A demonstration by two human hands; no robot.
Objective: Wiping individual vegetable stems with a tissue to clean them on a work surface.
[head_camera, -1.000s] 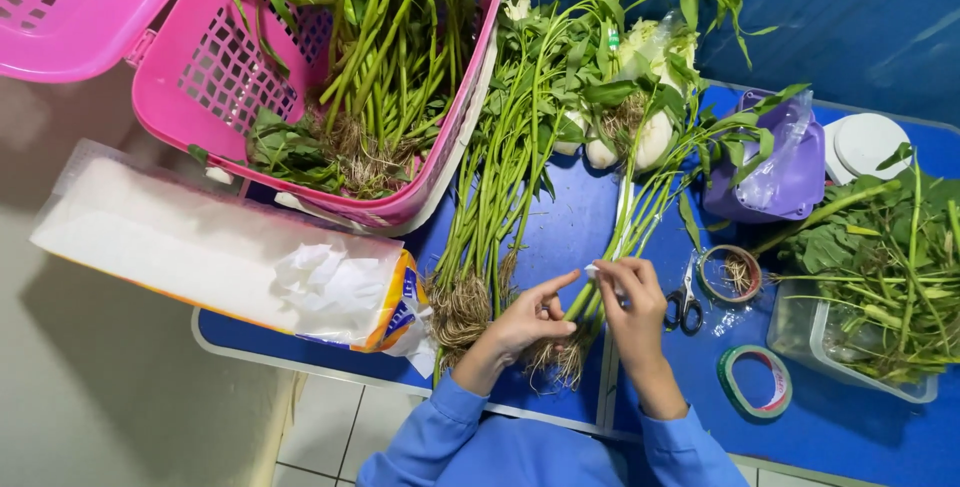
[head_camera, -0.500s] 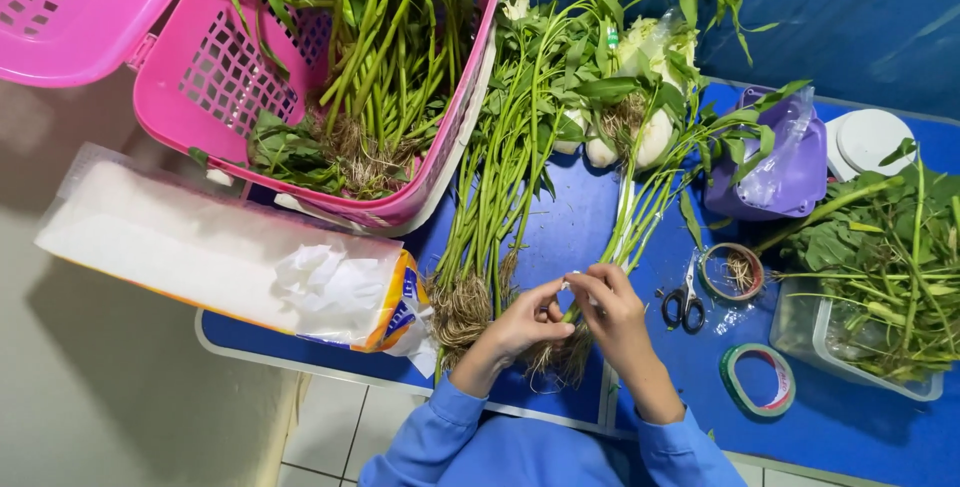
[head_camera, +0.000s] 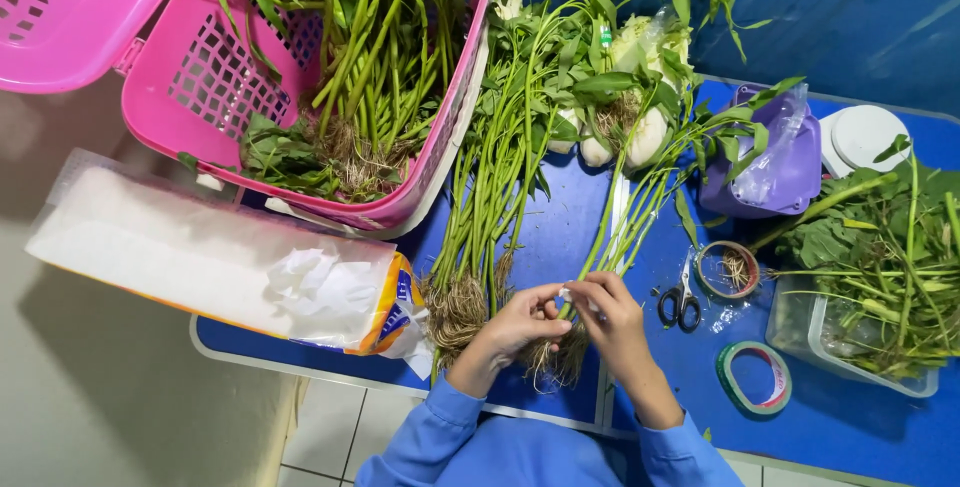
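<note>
- On the blue worktop (head_camera: pixel 560 237), near its front edge, left hand (head_camera: pixel 522 322) and right hand (head_camera: pixel 612 315) meet; fingers of both are closed around the lower stems of a bunch of greens (head_camera: pixel 625 212), just above its roots.
- Beside it, to the left: second rooted bunch (head_camera: pixel 490 197).
- Right of the hands: scissors (head_camera: pixel 681 302), tape roll (head_camera: pixel 753 378).
- Behind: pink basket (head_camera: pixel 215 82) holding more greens.

Bright, even overhead light falls on the blue worktop (head_camera: pixel 850 427), leaving only soft, short shadows under the pink basket (head_camera: pixel 230 87) and the long plastic bag (head_camera: pixel 180 257). Colours are saturated and the centre is sharp, while the frame's edges bend slightly from the wide lens. The blue wall (head_camera: pixel 850 17) at upper right sits dimmer, with faint sheen streaks.
</note>
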